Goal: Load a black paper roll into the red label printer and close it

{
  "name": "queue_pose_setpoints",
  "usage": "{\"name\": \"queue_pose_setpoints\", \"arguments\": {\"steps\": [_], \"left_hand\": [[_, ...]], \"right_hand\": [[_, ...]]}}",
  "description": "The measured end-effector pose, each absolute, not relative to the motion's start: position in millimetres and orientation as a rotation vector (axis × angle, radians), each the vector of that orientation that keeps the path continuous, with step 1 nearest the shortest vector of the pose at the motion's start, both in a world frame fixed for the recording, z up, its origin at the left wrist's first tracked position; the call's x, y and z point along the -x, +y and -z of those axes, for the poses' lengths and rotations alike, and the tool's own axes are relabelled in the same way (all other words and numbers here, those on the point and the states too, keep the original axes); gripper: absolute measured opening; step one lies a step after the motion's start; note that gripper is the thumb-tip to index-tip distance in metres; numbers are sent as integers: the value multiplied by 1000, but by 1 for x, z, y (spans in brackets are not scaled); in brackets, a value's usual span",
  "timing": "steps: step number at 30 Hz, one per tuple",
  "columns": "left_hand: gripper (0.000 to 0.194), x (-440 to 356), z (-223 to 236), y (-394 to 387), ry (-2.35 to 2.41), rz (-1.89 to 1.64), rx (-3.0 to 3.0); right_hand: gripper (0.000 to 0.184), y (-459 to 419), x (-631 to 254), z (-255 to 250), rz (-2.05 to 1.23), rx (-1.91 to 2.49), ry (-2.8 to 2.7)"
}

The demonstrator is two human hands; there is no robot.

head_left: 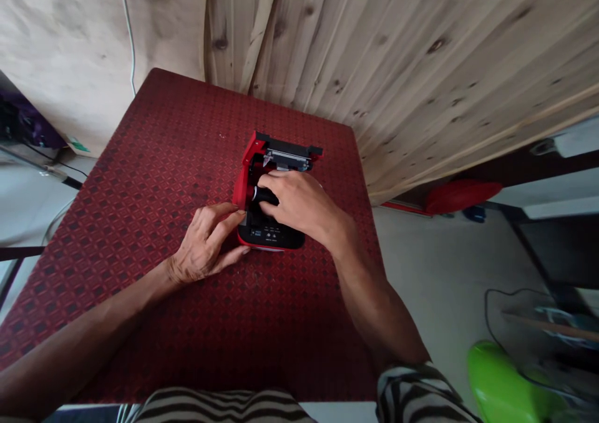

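Note:
A small red and black printer stands on a table covered with a red patterned cloth, its lid swung up at the far end. My right hand reaches into the open compartment with fingers curled around a black cylindrical roll. My left hand rests on the cloth against the printer's left side, fingers stretched along its red edge and front corner, bracing it.
A wall of pale wooden planks rises behind the table, with a white cable running down it. Floor lies to the right, with a green object, cables and a red object under dark furniture.

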State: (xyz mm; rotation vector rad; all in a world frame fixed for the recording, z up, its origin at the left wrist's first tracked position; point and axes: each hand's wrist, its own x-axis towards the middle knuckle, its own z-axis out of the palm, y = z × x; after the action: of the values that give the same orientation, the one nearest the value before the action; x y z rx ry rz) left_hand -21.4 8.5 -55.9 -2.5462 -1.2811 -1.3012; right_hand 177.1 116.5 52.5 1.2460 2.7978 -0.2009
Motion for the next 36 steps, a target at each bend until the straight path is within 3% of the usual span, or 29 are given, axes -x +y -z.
{"name": "queue_pose_setpoints", "arguments": {"steps": [6,11,14,16,20,25,29,33,36], "left_hand": [[66,22,56,9,-1290,1311,2559],[66,23,58,10,-1278,1287,2537],[69,24,59,11,-1267,1290,2538],[70,24,59,12,-1260,1295,2538],[69,26,61,14,-1261,1303,2529],[73,28,62,14,-1258,1311,2528],[75,28,60,15,-1250,1311,2536],[76,27,59,15,-1248,1318,2540],[76,27,59,15,-1241,1330,2542]], "right_hand": [[15,89,-201,-67,269,-1464,3123],[26,78,-261,-66,891,-1869,3318],[29,85,-303,-37,1311,-2257,3128],[29,93,-326,-9,1384,-2511,2979],[31,103,-352,47,1426,-2857,2721],[35,106,-355,81,1391,-2867,2634],[37,104,-358,84,1267,-2807,2694],[65,93,-363,66,1188,-2725,2694],[73,88,-353,37,675,-2662,2839]]}}
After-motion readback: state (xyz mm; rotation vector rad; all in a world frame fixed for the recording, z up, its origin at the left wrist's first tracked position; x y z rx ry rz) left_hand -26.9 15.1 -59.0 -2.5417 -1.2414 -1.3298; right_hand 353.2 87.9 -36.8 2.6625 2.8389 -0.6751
